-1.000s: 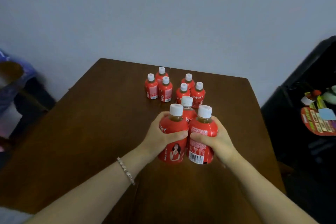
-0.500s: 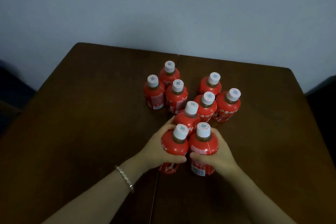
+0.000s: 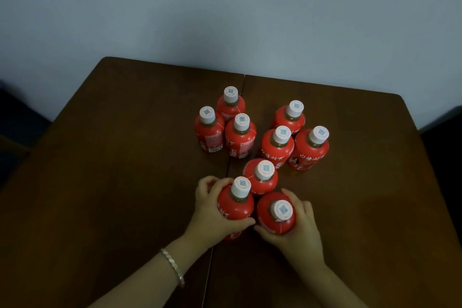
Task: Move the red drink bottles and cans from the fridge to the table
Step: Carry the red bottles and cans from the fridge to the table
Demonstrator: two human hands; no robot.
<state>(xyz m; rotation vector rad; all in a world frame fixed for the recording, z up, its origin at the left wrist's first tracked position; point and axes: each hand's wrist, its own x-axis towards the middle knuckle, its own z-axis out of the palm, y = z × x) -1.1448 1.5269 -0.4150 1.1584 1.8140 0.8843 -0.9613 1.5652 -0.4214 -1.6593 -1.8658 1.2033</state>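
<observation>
Dark brown wooden table, filling lower frame: bearing seven upright white-capped red plastic bottles, centre. Left hand, lower centre: fingers curling round left red bottle. Right hand: fingers wrapping right red bottle; probably joining group.

On the table, a left cluster of three bottles stands at frame centre, with a right cluster of three bottles just beside it. Below them stands a single bottle. Lower still, side by side, are the left bottle in the left hand and the right bottle in the right hand.
</observation>
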